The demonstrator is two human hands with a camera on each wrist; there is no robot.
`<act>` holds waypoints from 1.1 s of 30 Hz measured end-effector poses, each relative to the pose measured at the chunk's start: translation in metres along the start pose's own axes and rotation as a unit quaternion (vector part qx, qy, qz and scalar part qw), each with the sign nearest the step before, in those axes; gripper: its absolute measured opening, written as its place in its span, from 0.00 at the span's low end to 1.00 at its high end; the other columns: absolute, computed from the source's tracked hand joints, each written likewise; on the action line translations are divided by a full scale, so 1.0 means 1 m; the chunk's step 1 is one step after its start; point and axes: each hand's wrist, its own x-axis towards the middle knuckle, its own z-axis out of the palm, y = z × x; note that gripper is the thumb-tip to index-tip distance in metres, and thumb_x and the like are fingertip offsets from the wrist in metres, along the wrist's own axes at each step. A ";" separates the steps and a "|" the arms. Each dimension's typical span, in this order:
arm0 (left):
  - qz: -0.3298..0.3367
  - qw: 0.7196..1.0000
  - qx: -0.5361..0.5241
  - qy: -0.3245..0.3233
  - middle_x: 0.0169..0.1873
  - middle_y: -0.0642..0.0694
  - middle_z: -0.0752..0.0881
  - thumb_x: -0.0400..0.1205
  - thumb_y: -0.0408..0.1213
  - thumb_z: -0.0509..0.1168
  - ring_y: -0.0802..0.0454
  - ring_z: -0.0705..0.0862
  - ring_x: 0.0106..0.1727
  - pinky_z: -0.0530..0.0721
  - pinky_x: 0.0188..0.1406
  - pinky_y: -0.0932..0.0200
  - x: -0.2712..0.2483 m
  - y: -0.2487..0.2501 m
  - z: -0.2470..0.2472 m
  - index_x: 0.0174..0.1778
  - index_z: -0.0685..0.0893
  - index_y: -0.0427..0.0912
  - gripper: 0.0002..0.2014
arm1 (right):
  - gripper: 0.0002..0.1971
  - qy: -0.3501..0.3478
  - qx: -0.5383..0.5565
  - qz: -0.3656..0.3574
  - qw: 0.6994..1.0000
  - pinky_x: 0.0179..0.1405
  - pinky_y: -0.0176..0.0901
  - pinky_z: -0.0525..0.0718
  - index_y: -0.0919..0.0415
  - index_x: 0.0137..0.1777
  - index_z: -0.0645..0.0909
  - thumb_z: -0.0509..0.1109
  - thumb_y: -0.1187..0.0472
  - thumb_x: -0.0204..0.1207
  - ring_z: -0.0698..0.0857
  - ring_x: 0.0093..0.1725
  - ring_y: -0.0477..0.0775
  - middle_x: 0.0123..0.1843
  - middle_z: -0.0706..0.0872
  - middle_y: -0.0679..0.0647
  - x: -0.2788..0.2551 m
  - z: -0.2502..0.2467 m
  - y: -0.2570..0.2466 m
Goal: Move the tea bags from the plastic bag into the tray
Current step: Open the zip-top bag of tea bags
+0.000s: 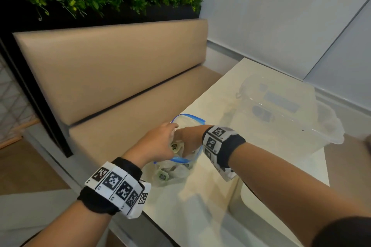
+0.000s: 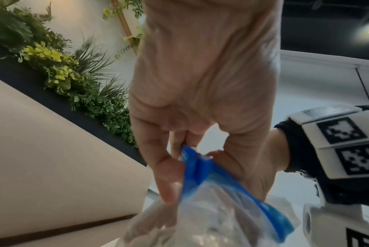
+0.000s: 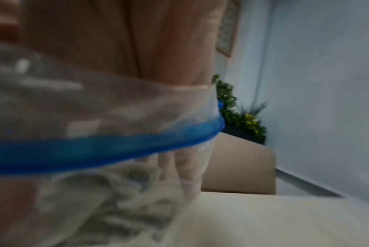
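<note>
- the plastic bag point(image 1: 185, 166) is stood on the pale bench point(image 1: 220, 216), near its left edge, mouth held wide
- its blue zip rim point(image 2: 197, 164) is pinched by the left hand point(image 1: 154, 144) between thumb and fingers
- the right hand point(image 1: 187, 136) is sunk inside the bag; its grip can't be made out, too blurry
- tea bags point(image 1: 163, 175) are seen in the bag's bottom
- the clear tray point(image 1: 313, 126) is parked well apart, far right on the bench

Bare table point(image 1: 210, 202) lay open to you right of the plastic bag point(image 1: 180, 168); the tray point(image 1: 325, 126) blocked the far end, the bench point(image 1: 112, 78) the left edge.
</note>
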 end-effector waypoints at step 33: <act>-0.024 0.989 -0.114 0.095 0.55 0.52 0.76 0.74 0.37 0.68 0.53 0.79 0.47 0.73 0.42 0.60 -0.004 -0.002 -0.019 0.65 0.80 0.59 0.23 | 0.14 0.251 0.477 -0.084 0.838 0.37 0.48 0.88 0.58 0.47 0.85 0.65 0.76 0.71 0.84 0.30 0.47 0.38 0.84 0.60 -0.026 0.000 0.042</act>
